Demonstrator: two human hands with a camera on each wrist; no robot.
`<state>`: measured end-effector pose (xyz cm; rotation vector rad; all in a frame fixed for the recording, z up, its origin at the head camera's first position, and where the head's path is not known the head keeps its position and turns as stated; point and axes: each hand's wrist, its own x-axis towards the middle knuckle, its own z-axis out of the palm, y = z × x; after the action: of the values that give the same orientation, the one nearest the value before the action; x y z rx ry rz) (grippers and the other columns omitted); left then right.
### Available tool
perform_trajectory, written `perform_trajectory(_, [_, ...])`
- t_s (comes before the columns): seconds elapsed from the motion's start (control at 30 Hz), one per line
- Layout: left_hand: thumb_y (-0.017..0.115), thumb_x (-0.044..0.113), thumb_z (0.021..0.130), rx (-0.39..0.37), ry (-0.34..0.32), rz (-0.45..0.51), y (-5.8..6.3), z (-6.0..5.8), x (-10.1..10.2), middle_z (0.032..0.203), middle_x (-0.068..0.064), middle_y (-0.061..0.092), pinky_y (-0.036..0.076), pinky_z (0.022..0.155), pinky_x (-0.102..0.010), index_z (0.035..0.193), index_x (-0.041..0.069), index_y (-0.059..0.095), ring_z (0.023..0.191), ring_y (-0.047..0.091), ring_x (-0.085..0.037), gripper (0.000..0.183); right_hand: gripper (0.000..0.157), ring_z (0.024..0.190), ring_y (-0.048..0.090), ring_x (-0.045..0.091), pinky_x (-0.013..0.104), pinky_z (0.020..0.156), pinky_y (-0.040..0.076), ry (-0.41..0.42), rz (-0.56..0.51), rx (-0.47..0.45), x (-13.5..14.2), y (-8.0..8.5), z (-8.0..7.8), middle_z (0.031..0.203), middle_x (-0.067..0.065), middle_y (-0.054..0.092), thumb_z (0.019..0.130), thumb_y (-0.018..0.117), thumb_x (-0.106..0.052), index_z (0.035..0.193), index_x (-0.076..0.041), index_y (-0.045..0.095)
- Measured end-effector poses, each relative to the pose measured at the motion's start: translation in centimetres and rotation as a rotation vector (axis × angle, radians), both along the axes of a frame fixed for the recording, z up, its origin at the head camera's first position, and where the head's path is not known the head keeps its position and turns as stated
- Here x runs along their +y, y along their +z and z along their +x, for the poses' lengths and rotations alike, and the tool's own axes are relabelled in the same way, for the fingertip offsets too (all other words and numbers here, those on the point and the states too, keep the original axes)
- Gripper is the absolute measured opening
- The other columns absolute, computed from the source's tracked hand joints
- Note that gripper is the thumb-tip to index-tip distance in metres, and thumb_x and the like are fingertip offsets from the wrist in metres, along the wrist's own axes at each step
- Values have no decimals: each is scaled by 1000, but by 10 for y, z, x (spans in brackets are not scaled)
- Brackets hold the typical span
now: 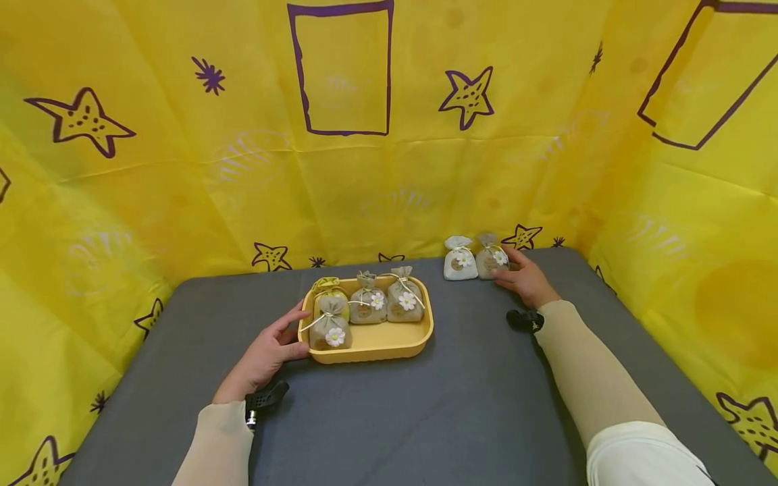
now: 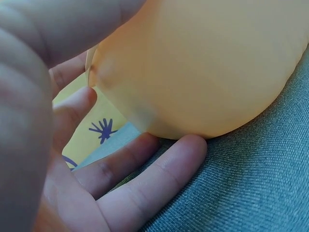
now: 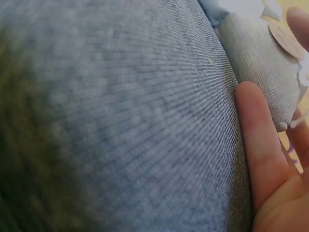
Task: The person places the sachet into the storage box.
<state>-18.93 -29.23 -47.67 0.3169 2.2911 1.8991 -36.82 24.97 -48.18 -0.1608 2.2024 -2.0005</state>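
My left hand (image 1: 267, 351) holds the left end of a yellow plastic tray (image 1: 377, 354), its thumb at the near corner and fingertips against the outer wall (image 2: 217, 63). Inside the tray stand three grey-beige drawstring sachets (image 1: 331, 331) with white flowers, plus a yellow sachet (image 1: 331, 287) partly hidden behind one of them. My right hand (image 1: 530, 278) is around the right side of another grey-beige sachet (image 1: 488, 263), thumb in front, fingers beside and behind. In the right wrist view, its straight little finger lies along this sachet (image 3: 260, 63). A white sachet (image 1: 460, 264) stands just left.
Everything rests on a grey cloth-covered table (image 1: 425, 418). Yellow fabric walls (image 1: 340, 196) with purple star drawings rise behind and at both sides. The two sachets outside the tray stand near the table's back edge.
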Motion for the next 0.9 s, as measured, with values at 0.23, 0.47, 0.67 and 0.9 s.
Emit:
perform_trajectory(0.23, [69,7,94,-4,2,-6,2,1,0,165,1,12,49,93,-26,149,9,43,141,32,-37,61,62,106,51,26,29,80,55,2,82,6,-6,17,11,135,26,41,93,72,-7,146,-1,39])
perform_trajectory(0.47, [71,10,93,-12,6,-7,2,2,1,165,0,13,50,91,-28,149,9,43,139,37,-39,63,43,91,48,30,35,62,52,-27,257,26,-13,33,25,120,22,46,91,74,-10,121,0,45])
perform_trajectory(0.67, [71,9,93,-23,8,2,1,2,1,165,-2,13,51,90,-29,149,9,44,138,38,-39,62,47,89,49,29,32,60,53,-39,259,57,-4,9,9,123,22,45,91,76,-15,122,-1,44])
perform_trajectory(0.9, [70,9,94,-15,3,-5,0,0,1,166,-6,12,51,90,-29,150,7,42,138,35,-41,63,58,87,55,28,37,66,57,-34,282,122,-3,-2,9,134,19,42,92,75,-23,135,-8,39])
